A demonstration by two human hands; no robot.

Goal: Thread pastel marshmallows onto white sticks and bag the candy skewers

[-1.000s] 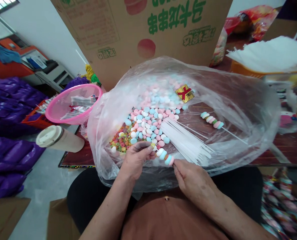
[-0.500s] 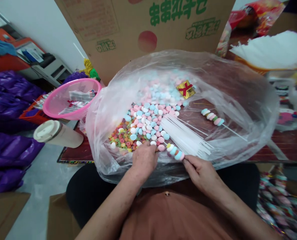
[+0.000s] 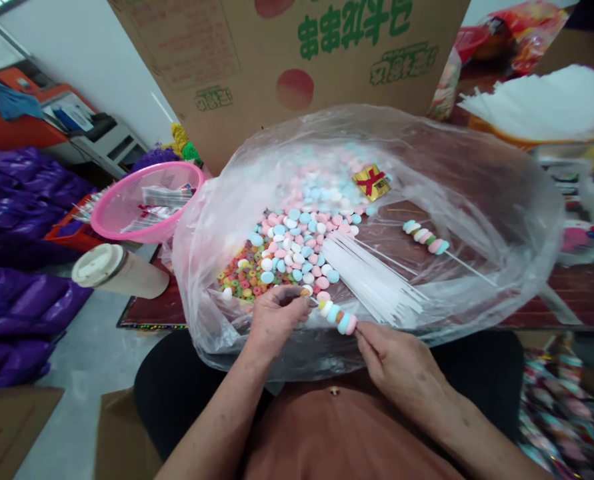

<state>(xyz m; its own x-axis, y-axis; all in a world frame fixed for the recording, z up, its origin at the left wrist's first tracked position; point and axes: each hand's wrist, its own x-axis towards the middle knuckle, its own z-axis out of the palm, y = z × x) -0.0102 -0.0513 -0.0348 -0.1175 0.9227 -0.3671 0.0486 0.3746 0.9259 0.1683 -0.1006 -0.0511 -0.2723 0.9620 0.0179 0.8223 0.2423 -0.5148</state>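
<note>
My right hand [image 3: 394,357] is closed around the lower end of a marshmallow skewer [image 3: 337,316], whose pink, blue and white pieces alternate with small orange and yellow rings. At its bare tip, my left hand [image 3: 279,319] pinches a small candy piece, mostly hidden by the fingers. Beyond the hands lies a pile of pastel marshmallows [image 3: 297,243], with colourful cereal rings [image 3: 249,277] on its left. White sticks [image 3: 371,277] lie bundled on its right. Another loaded marshmallow skewer [image 3: 425,237] rests farther right. All these lie within a clear plastic bag [image 3: 507,200].
A large cardboard box [image 3: 257,80] stands behind the bag. To the left are a pink basket [image 3: 147,233] holding packets and a lidded cup [image 3: 144,275]. A gold packet [image 3: 371,183] lies near the marshmallows. More white sticks [image 3: 551,100] fill a container at right.
My left hand has lifted from the pile and turned toward the skewer's tip, fingers pinched. My right hand has brought the skewer slightly left and nearer to me.
</note>
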